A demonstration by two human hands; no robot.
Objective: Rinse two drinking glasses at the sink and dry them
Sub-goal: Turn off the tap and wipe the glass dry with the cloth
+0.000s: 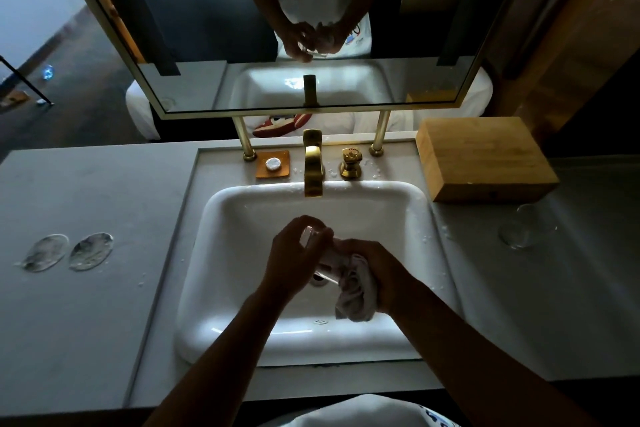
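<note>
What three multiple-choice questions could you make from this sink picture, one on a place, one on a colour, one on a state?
1. Where is the second glass?
A. on the counter right of the sink
B. in the basin
C. on the wooden box

2. What colour is the faucet?
A. chrome
B. gold
C. black

3. What is the right hand doing?
A. hanging idle
B. turning the tap handle
C. gripping a cloth against the glass held by the left hand

Answers: 1 A, it stands below the box; 2 B, brass-gold spout; 3 C, fingers curl round the cloth.

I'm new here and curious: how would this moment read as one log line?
step: drying | left hand: holds glass | right hand: grips cloth | second glass: on counter
</note>
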